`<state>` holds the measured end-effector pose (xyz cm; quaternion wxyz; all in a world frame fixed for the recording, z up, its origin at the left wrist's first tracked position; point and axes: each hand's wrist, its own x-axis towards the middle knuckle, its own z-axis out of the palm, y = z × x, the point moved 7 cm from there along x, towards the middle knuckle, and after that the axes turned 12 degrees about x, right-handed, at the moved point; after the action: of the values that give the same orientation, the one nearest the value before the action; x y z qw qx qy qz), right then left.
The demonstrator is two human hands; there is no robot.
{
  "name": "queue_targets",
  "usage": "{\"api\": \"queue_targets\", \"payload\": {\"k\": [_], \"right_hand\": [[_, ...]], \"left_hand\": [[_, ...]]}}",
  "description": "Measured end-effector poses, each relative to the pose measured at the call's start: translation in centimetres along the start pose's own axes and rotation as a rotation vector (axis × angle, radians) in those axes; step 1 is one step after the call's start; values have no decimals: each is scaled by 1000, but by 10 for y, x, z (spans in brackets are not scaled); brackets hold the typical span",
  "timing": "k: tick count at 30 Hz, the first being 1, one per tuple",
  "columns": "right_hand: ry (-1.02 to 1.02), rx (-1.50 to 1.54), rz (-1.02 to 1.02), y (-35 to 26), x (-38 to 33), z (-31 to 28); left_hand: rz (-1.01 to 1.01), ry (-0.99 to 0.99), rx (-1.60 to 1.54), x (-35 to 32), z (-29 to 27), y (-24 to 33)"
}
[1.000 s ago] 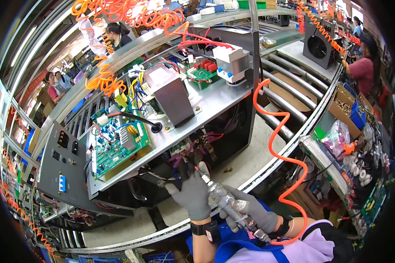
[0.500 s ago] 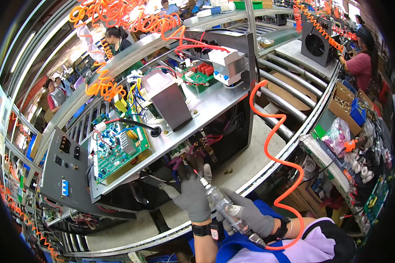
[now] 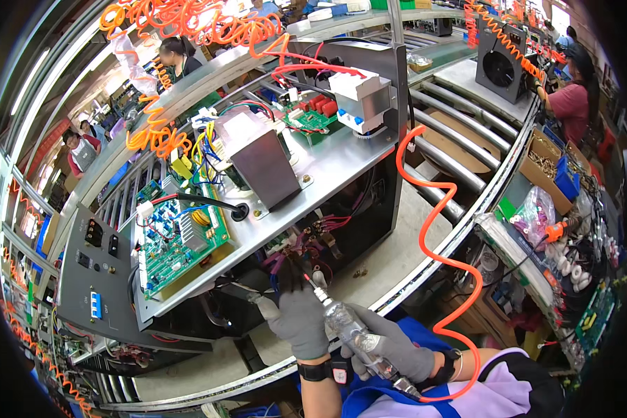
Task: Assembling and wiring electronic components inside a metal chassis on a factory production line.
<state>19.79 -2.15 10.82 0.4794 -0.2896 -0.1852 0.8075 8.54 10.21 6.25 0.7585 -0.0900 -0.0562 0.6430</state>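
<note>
Wrapped in a grey glove, my right hand (image 3: 397, 341) grips an air screwdriver (image 3: 355, 329) wound in clear film, its thin bit pointing up and left. An orange coiled hose (image 3: 460, 268) runs from its rear end. My left hand (image 3: 301, 322), also gloved, reaches to the lower opening of a dark metal machine housing (image 3: 380, 209), close to purple wires (image 3: 306, 244). Its thumb is apart; the other fingers lie in shadow, so their grip is hidden. Above, a metal shelf (image 3: 285, 209) carries a boxy transformer (image 3: 265, 164) and a green circuit board (image 3: 181, 251).
A grey panel (image 3: 111, 279) with a blue switch leans out at the left. Roller conveyor (image 3: 460, 153) curves behind at right, beside boxes of fittings (image 3: 542, 157) and a cluttered side bench. Orange coiled hoses (image 3: 202, 31) hang overhead. A co-worker (image 3: 571, 90) stands at the far right.
My left fingers have gone further into the shadow by the wires. The screwdriver has shifted slightly left, still in my right hand. The whole view has moved a little.
</note>
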Motion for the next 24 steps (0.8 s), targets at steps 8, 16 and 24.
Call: {"api": "queue_targets", "payload": {"k": [8,16,24], "right_hand": [[-15,-18,-2,3,2,0],[12,5,-25,12,4,1],[15,-9,-50,10,3,1]], "left_hand": [[64,-251,678,2,10,-14],[75,-288,659,3,19,-24],[82,-279,624,5,13,-22]]}}
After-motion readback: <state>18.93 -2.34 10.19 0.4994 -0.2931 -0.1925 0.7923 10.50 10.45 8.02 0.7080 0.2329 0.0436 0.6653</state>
